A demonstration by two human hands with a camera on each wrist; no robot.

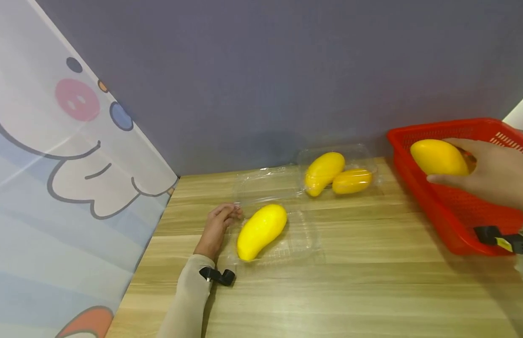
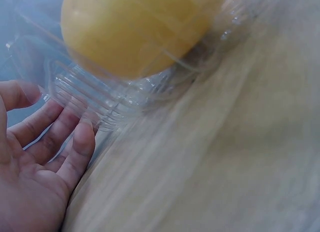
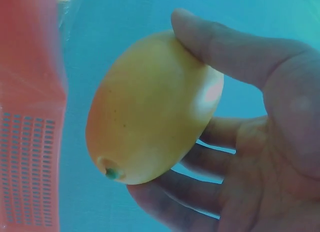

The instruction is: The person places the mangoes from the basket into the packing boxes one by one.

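Plainly enough, my right hand (image 1: 499,171) grips one yellow mango (image 1: 439,157) — thumb on one flank, fingers bent round the other, the green-tipped stem end (image 3: 111,173) left uncovered. I judge it firm and fairly light, with a glossy skin that could slide if held by its tapering end; round the thick middle, as now, seems the surest hold. It sits above or within the red basket (image 1: 418,199) at the right; I cannot tell how far off the basket floor.

My left hand (image 1: 219,225) has thumb and bent fingers at the left edge of a clear container (image 1: 301,234), seemingly pinching that rim. Its plastic looks thin and flexible, so I'd expect it to buckle under a hard squeeze or skid if only nudged. Another mango (image 1: 261,232) lies slantwise inside, toward its left, and what looks like an open lid (image 1: 265,185) spreads just beyond.

Farther, to the right of that lid, a second container (image 1: 364,155) holds two mangoes (image 1: 324,173). All this rests on a wood-grained table (image 1: 329,300), with a grey panel (image 1: 265,84) behind. Between my right hand and both containers stands the basket's raised left wall — the main obstacle, as I judge it.
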